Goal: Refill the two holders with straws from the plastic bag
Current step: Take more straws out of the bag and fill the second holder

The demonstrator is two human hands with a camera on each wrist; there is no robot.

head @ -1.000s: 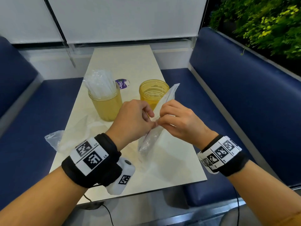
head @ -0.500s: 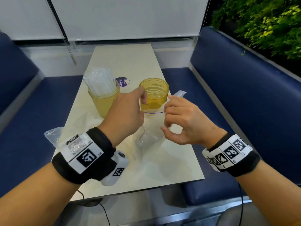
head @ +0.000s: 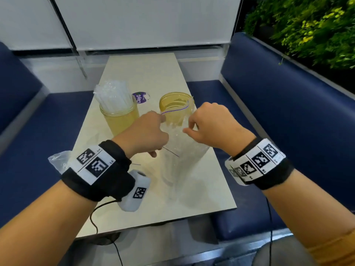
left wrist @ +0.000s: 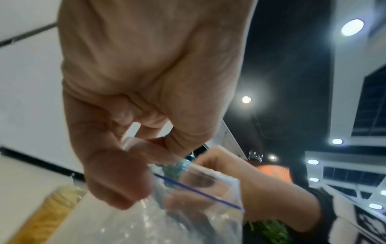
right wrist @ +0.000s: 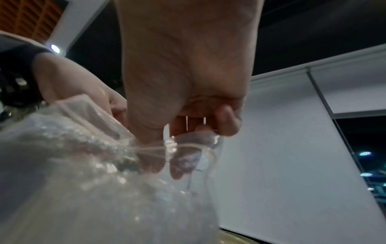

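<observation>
A pale narrow table (head: 134, 70) runs between dark blue booth seats. On it, the left amber plastic holder (head: 120, 120) already bristles with clear wrapped straws (head: 112, 97); the right amber holder (head: 175, 101) looks empty. Just before it, the left hand (head: 148, 131) and right hand (head: 208, 124) each pinch a lip of the clear zip-top plastic bag (head: 180, 162), holding its mouth apart. By my reckoning, half remains.
</observation>
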